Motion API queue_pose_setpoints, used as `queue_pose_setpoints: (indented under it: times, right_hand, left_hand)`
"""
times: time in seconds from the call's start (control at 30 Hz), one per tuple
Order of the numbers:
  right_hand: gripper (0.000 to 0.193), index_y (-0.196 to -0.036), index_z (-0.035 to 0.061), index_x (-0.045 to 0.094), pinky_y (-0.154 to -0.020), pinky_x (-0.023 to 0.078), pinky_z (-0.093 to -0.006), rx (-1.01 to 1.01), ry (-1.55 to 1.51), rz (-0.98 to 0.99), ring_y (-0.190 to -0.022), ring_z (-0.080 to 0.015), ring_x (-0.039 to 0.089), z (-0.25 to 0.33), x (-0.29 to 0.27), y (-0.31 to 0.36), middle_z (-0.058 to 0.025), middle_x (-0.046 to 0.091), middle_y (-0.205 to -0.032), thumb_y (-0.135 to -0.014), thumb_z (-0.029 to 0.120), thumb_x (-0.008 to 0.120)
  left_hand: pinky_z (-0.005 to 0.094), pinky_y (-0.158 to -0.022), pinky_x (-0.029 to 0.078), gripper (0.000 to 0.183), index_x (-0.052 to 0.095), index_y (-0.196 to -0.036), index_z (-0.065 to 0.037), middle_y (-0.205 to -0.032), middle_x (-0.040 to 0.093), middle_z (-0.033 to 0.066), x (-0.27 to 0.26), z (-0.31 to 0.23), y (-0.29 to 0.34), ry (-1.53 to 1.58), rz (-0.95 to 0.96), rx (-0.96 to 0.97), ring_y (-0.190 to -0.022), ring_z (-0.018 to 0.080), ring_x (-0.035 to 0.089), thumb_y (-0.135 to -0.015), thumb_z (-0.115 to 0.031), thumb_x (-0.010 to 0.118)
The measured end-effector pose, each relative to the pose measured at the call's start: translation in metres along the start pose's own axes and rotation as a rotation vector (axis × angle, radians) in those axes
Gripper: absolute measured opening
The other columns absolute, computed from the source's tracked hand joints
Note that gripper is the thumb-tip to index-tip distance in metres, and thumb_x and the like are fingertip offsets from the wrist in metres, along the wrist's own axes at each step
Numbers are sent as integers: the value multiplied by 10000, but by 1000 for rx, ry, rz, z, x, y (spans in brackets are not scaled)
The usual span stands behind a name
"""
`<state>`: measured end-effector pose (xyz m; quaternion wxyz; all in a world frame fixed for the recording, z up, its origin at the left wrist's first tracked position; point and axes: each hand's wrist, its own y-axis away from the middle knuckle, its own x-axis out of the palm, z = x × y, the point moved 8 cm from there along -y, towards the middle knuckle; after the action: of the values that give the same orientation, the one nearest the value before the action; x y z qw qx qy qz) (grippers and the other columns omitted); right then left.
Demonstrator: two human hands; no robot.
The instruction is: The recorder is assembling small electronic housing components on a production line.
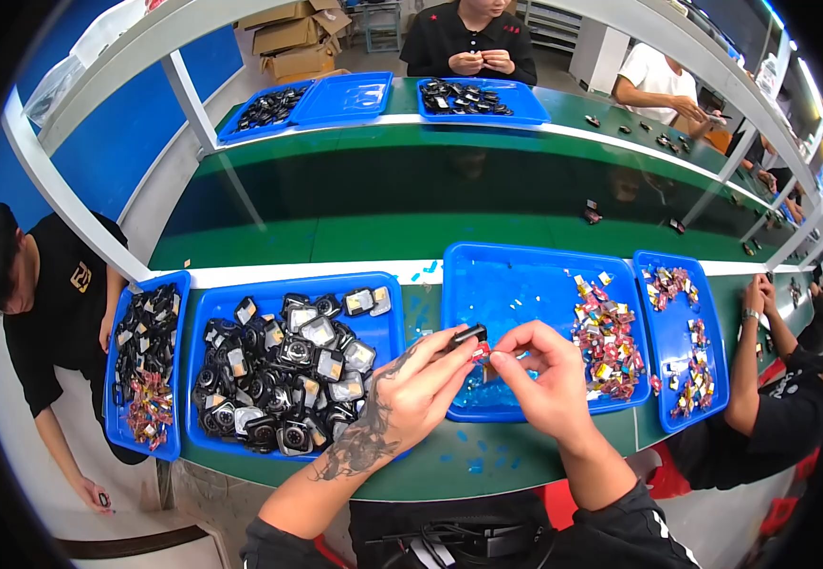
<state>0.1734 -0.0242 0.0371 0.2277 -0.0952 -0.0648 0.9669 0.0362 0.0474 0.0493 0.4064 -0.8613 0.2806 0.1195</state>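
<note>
Above the near edge of the middle blue tray (511,275), my left hand (411,391) is closed round a small black watch case (469,335), seen nearly edge-on. A small red part (481,352) shows at the case, between the fingertips of both hands. My right hand (549,379) pinches at this red part with thumb and forefinger. To the left, a blue tray (391,318) holds a heap of black watch cases (298,353), some with pale backs. Small red, white and gold parts (611,356) lie along the right side of the middle tray.
Narrower blue trays stand at the far left (182,308) and right (674,337). Blue film scraps (474,465) lie on the green bench. Beyond a white rail runs a green belt (364,190) with a few pieces. Co-workers sit opposite and right; another person (70,284) is at left.
</note>
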Motion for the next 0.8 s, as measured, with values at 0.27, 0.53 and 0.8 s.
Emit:
queue_pose_setpoints:
  times: [0.27,0.53,0.8]
  right_hand:
    - [62,-915,-9,626,-687,510,-260,-41,48,164,-820,-116,612,15,-6,-13,-52,622,-856,-872,22,656]
    - [140,-878,-9,609,-621,524,-244,-164,293,9,-704,-149,637,27,-4,0,-85,638,-853,-795,-12,722]
    - [285,-995,17,515,-647,465,-189,-77,141,-24,-749,-61,581,7,-2,1,-40,611,-891,-803,-50,714]
  left_hand:
    - [288,-746,574,196,666,-1096,28,-1069,667,142,16,25,5,513,139,-352,-892,216,692,-931,-51,597]
    - [293,-823,580,229,636,-1110,84,-1084,620,109,42,40,23,977,88,-674,-956,159,640,-979,-80,545]
    - [301,-909,550,311,577,-1224,85,-1132,632,145,32,35,20,939,-18,-582,-1032,194,642,-915,51,580]
